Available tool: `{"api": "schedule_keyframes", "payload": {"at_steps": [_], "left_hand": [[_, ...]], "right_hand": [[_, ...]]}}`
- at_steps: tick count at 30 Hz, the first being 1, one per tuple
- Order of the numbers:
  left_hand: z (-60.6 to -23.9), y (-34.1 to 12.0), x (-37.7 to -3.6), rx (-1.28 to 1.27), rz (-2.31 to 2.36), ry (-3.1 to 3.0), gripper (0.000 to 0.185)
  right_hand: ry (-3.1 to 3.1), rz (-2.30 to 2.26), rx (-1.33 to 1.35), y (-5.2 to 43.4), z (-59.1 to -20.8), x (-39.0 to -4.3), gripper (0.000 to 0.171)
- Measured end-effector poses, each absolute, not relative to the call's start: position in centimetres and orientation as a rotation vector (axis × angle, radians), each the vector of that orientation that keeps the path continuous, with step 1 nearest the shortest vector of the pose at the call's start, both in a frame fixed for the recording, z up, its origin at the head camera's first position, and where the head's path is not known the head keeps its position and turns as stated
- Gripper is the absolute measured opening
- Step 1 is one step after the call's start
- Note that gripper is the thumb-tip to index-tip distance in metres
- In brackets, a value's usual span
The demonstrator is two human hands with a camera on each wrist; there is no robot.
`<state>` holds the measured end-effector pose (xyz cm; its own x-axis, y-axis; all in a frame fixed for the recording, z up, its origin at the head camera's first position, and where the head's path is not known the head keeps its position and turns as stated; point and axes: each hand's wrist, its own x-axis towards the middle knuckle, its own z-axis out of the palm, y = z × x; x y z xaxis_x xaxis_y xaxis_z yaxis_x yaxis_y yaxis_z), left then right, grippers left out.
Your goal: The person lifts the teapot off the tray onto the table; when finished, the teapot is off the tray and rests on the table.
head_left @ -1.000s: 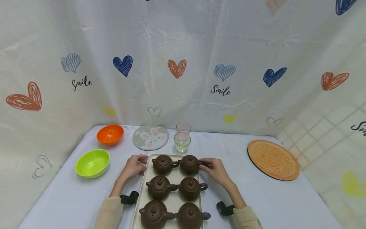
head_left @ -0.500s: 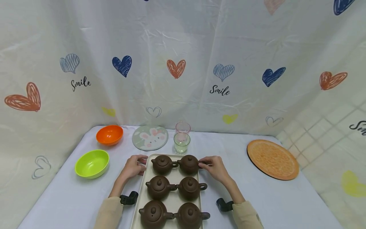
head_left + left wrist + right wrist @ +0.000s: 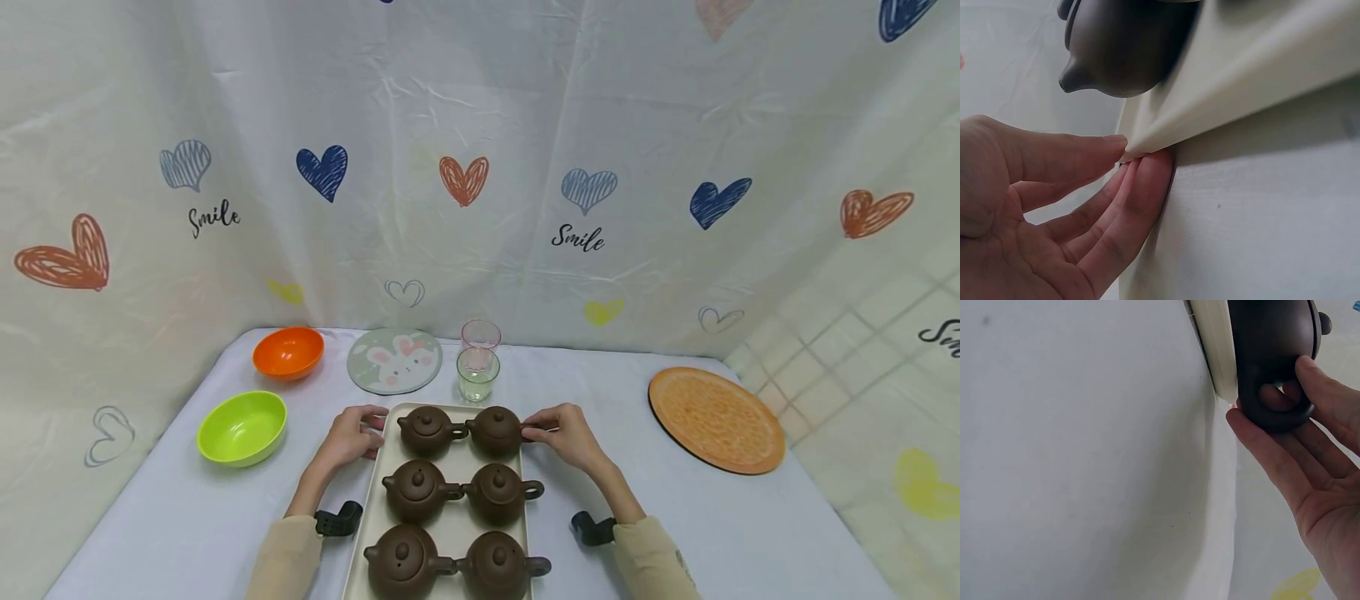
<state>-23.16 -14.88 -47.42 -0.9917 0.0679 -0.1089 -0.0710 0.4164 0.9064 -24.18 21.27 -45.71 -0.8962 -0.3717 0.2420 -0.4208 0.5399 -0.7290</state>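
A cream tray [image 3: 457, 533] holds several dark brown teapots, two to a row. At its far left edge my left hand [image 3: 351, 435] pinches the rim; the left wrist view has the thumb above and the fingers [image 3: 1125, 234] tucked under it. My right hand [image 3: 566, 435] grips the handle of the far right teapot [image 3: 495, 432], which sits on the tray. In the right wrist view, the thumb rests on top of that looped handle [image 3: 1275, 420], with fingers around and beneath it. The far left teapot [image 3: 426, 430] stands beside it, its handle against the right one's spout.
Behind the tray stand two glasses [image 3: 477, 375], one greenish and one pinkish. A round bunny mat [image 3: 395, 362] lies to their left. An orange bowl [image 3: 288, 352] and a green bowl [image 3: 242, 429] are farther left. A round, crust-patterned mat [image 3: 716, 421] lies at right.
My right hand has shifted slightly at the far right teapot's handle, now hiding more of it. The left hand, tray and teapots look the same.
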Motion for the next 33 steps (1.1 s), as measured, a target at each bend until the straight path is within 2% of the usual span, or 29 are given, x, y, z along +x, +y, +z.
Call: {"api": "schedule_keyframes", "payload": {"at_steps": [16,24,33], "left_hand": [[-47.5,-14.8,-23.2,-0.011,1.631,2.544,0.048],[-47.5,-14.8,-23.1,-0.014,1.645,2.532,0.048],[-47.7,-14.9,-23.2,-0.015,1.660,2.522,0.047]], "right_hand": [[-2.688,1.417,0.650,21.1,-45.6,-24.2,0.014],[-2.660,1.430,0.708,20.4,-42.2,-22.4,0.013],[-2.649,1.529,0.679,22.3,-41.3,-22.6,0.016]]}}
